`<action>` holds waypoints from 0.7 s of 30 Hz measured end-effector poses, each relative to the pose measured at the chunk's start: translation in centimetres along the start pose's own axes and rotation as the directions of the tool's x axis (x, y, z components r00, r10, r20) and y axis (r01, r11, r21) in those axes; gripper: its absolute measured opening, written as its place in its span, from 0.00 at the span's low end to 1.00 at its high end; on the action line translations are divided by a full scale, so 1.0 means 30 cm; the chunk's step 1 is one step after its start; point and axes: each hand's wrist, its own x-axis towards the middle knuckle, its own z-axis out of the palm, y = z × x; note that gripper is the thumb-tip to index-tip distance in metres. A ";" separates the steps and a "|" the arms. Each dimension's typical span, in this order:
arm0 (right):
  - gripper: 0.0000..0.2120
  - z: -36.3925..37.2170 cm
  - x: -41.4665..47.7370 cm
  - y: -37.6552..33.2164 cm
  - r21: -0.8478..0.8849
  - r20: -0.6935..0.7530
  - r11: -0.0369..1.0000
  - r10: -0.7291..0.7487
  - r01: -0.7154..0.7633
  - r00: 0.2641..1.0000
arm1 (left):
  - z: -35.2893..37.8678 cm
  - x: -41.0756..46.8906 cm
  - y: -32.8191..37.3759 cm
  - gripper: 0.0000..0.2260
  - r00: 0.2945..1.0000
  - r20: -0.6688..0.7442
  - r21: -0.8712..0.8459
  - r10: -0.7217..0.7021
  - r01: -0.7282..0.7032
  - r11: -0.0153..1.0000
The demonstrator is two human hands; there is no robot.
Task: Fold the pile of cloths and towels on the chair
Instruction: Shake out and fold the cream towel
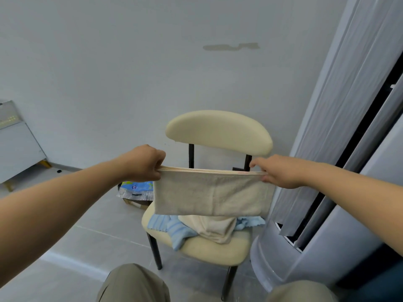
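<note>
- The left hand (142,163) is held out in front of the body, knuckles up, its fingers and thumb curled, pinching the top left corner of a beige towel (209,192).
- The right hand (280,172) is level with it, back upward, and its fingertips pinch the top right corner.
- The left forearm (65,192) and right forearm (349,192) are bare and reach forward, the hands well apart.
- The left knee (133,284) and right knee (303,290) show below, in khaki trousers.

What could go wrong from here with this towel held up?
The beige towel hangs from stacked edges pinched by the left hand and right hand; a layer could slip and undo the fold. The blue cloth droops over the front edge of the chair seat and may slide off if bumped.
</note>
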 end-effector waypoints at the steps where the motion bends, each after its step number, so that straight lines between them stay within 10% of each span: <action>1: 0.09 -0.001 0.002 0.004 -0.039 0.034 0.999 0.012 -0.011 0.999 | -0.001 0.003 0.007 0.09 1.000 0.011 -0.062 -0.011 0.012 0.998; 11: 0.03 0.021 0.013 0.024 0.188 0.222 0.958 0.174 -0.217 0.959 | 0.042 0.037 0.061 0.04 0.960 0.229 -0.309 -0.163 0.230 0.923; 21: 0.05 0.066 0.066 0.053 0.755 0.340 0.473 0.310 -0.454 0.888 | 0.125 0.083 0.080 0.03 0.780 0.540 -0.779 -0.316 0.605 0.163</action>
